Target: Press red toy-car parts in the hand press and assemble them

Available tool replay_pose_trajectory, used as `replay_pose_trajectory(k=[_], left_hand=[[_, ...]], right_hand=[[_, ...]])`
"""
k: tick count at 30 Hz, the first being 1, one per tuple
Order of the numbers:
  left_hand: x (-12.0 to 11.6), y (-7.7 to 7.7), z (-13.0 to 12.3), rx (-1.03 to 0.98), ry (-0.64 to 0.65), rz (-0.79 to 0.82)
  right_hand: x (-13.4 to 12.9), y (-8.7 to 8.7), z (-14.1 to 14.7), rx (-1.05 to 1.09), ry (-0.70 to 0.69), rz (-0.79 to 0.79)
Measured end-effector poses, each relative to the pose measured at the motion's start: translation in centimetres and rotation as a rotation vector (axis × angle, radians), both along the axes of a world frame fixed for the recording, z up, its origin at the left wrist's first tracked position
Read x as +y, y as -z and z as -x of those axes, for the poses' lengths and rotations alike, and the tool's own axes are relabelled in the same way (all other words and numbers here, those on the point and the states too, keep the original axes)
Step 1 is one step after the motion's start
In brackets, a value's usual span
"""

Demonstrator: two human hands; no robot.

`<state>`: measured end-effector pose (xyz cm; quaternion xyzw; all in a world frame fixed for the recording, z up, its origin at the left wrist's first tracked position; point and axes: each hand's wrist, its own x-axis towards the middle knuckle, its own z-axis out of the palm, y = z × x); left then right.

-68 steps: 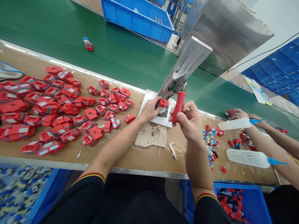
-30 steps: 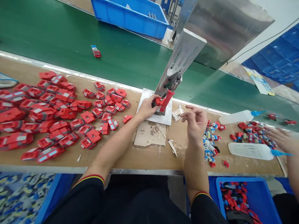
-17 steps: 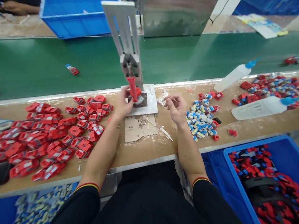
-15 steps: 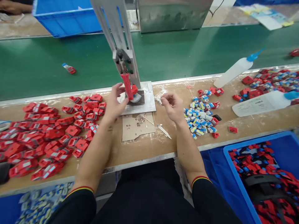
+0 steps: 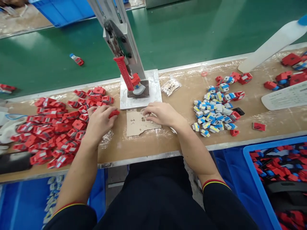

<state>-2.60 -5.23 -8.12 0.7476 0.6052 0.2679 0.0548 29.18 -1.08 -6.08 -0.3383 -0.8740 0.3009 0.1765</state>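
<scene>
My left hand point(image 5: 99, 123) is closed at the right edge of a pile of red plastic housings point(image 5: 52, 127), its fingers on a red plastic housing point(image 5: 114, 113). My right hand point(image 5: 161, 114) hovers over a torn piece of cardboard point(image 5: 135, 126) with thumb and fingers drawn together. What they pinch, if anything, cannot be made out; a small clear dish point(image 5: 143, 111) is partly hidden beside the fingertips. Behind the hands stands a toggle press with a red handle point(image 5: 124, 73). A red part point(image 5: 135, 79) and a pale rounded piece point(image 5: 139, 90) sit on its base point(image 5: 153, 99).
A bag of cotton swabs point(image 5: 170, 86) lies right of the press. Further right are a heap of white-and-blue parts point(image 5: 213, 111) and two squeeze bottles point(image 5: 271, 46). A blue bin point(image 5: 248, 159) of parts stands at lower right. A green belt point(image 5: 179, 38) runs behind.
My left hand has left the press handle and come down to the red housings. My right hand has moved left from beside the swab bag to above the cardboard. The view has shifted.
</scene>
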Motion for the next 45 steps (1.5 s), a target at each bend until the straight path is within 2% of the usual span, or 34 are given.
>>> replay_pose_trajectory(k=[2, 4, 6, 10, 13, 16, 20, 23, 25, 30, 36, 45], left_hand=[[0.0, -0.9, -0.9, -0.218, -0.052, -0.037], [0.2, -1.5, -2.1, -0.56, -0.076, -0.059], [0.6, -1.5, -3.5, -0.919, -0.045, -0.028], [1.3, -0.5, -5.4, -1.413, 0.012, 0.178], [0.8, 0.6, -5.5, -1.586, 0.013, 0.313], [0.1, 1.6, -4.8, -1.572, 0.042, 0.349], [-0.4, 2.5, -4.3, -1.377, 0.143, 0.284], [-1.0, 2.3, -5.4, -1.237, 0.182, 0.223], [-1.6, 2.0, -6.7, -1.166, 0.177, 0.149], [-2.9, 1.7, -9.2, -0.988, 0.206, -0.08], [-3.5, 1.9, -9.6, -0.839, 0.248, -0.124], [-3.1, 1.0, -9.6, -0.747, 0.268, -0.199]], right_hand=[[0.2, 0.6, 0.5, 0.005, 0.022, -0.028], [0.3, 1.0, 0.7, 0.033, 0.07, -0.072], [0.3, 1.3, 0.9, 0.062, 0.128, -0.101], [0.5, 2.0, 1.3, 0.091, 0.193, -0.069], [0.5, 2.1, 1.2, 0.155, 0.224, -0.029], [0.3, 1.6, 0.9, 0.297, 0.264, 0.005], [-0.3, 0.4, 0.4, 0.591, 0.403, 0.093], [-0.7, -0.1, 0.5, 0.844, 0.499, 0.113], [-1.0, -0.1, 0.8, 0.944, 0.511, 0.111], [-1.7, 0.0, 1.7, 0.986, 0.471, 0.174], [-2.3, -0.2, 2.5, 1.034, 0.415, 0.191], [-3.2, -0.4, 3.4, 0.997, 0.354, 0.204]])
